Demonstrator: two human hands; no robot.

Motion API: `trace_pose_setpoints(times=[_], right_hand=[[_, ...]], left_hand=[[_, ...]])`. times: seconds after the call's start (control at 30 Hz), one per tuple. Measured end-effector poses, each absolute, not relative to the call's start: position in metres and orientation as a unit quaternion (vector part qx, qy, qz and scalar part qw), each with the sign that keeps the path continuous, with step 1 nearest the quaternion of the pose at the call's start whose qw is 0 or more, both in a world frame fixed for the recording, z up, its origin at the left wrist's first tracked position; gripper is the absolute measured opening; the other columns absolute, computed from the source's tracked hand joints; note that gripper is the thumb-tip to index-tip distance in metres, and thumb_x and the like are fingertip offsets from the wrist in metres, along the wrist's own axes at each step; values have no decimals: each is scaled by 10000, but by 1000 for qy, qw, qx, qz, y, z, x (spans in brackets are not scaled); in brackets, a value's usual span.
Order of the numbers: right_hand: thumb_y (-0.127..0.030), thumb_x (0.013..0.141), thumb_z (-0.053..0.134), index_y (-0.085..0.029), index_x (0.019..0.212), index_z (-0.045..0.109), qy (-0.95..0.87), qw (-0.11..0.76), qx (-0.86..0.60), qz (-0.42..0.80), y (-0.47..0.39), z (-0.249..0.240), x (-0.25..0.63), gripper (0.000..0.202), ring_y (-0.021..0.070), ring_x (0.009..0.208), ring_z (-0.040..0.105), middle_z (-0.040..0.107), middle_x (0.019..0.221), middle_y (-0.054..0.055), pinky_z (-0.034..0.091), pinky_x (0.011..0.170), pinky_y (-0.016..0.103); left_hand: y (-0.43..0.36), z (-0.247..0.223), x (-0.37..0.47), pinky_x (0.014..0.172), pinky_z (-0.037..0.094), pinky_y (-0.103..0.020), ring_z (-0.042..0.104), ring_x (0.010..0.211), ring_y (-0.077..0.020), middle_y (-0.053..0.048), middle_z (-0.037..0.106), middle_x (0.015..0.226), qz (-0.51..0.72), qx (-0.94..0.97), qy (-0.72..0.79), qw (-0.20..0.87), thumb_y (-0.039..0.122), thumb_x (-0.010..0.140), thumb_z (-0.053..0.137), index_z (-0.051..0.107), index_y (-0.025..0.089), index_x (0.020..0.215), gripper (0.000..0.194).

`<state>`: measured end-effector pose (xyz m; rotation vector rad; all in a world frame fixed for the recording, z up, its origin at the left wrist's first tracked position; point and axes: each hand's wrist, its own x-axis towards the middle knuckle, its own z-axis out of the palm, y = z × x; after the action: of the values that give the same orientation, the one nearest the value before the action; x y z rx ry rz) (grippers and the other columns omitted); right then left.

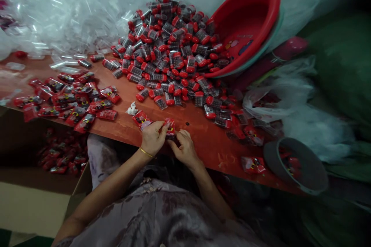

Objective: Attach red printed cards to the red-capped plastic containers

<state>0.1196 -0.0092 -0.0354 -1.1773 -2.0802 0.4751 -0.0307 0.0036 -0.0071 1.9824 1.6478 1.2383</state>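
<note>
The heap of red-capped tubes dominates the middle of the counter, and just on the wearer's side of it a small red packet is held at the counter's near edge. The left hand, a gold bangle at its wrist, is clamped on that packet, thumb over the front. The right hand comes in close at the packet's lower end, thumb and fingers bent; I can't tell whether it grips too. The two hands are near each other, the packet between them.

A second packet lies near the heap's front left, by a crumpled white scrap. Further left of the heap spread many filled packets, and below these, lower than the counter, a cardboard box holds more. Clear plastic pieces rise behind and left of the heap. At its right, a red basin tilts against it, a pale green basin beneath. Well to its front right stands a grey bowl with red things inside.
</note>
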Motion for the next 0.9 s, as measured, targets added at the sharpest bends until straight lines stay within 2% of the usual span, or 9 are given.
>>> trace_pose_setpoints(times=[0.2, 0.37, 0.5, 0.57, 0.63, 0.77, 0.9], right_hand=[[-289, 862, 510, -194, 880, 576, -790, 330, -475, 202, -12, -26, 119, 117, 204, 711, 513, 575, 714, 42, 409, 671, 330], [-281, 865, 496, -183, 856, 576, -804, 307, -499, 105, -18, -20, 111, 126, 219, 721, 506, 582, 704, 58, 401, 733, 365], [-269, 871, 495, -147, 970, 589, -798, 304, -516, 61, -23, -23, 108, 184, 221, 759, 540, 634, 762, 71, 393, 796, 387], [-280, 871, 501, -148, 977, 602, -792, 305, -523, 83, -23, -27, 110, 196, 215, 761, 557, 651, 783, 71, 405, 791, 375], [-308, 866, 512, -165, 976, 613, -773, 312, -538, 124, -21, -32, 114, 206, 207, 763, 570, 659, 799, 66, 424, 776, 358], [-379, 848, 515, -187, 947, 628, -698, 333, -606, 185, -12, -46, 126, 244, 207, 769, 582, 658, 796, 63, 455, 743, 341], [-423, 814, 542, -182, 873, 645, -664, 298, -673, 135, 0, -53, 139, 269, 260, 895, 565, 670, 894, 105, 438, 804, 408]], left_hand=[[7, -8, -24, 559, 334, -258, 497, 548, -138, -10, 530, 557, 414, 681, 598, 83, 325, 917, 395, 512, 194, 633, 334], [8, -6, -23, 505, 310, -253, 438, 461, -123, 27, 465, 492, 415, 653, 624, 113, 336, 923, 376, 464, 206, 605, 355], [11, 0, -28, 697, 407, -278, 562, 624, -150, -30, 597, 628, 421, 714, 558, 38, 349, 896, 442, 533, 197, 656, 298], [17, 4, -33, 718, 415, -285, 572, 650, -153, -37, 614, 656, 443, 707, 549, 53, 352, 885, 464, 558, 194, 675, 279], [24, 6, -36, 641, 407, -266, 543, 598, -138, -18, 597, 625, 475, 661, 566, 128, 354, 874, 481, 577, 187, 695, 263], [35, 2, -35, 581, 400, -232, 516, 583, -111, 8, 593, 635, 555, 519, 535, 369, 393, 813, 551, 597, 170, 721, 245], [33, -7, -34, 584, 421, -237, 515, 572, -109, 15, 586, 626, 532, 452, 494, 519, 464, 734, 611, 587, 159, 706, 307]])
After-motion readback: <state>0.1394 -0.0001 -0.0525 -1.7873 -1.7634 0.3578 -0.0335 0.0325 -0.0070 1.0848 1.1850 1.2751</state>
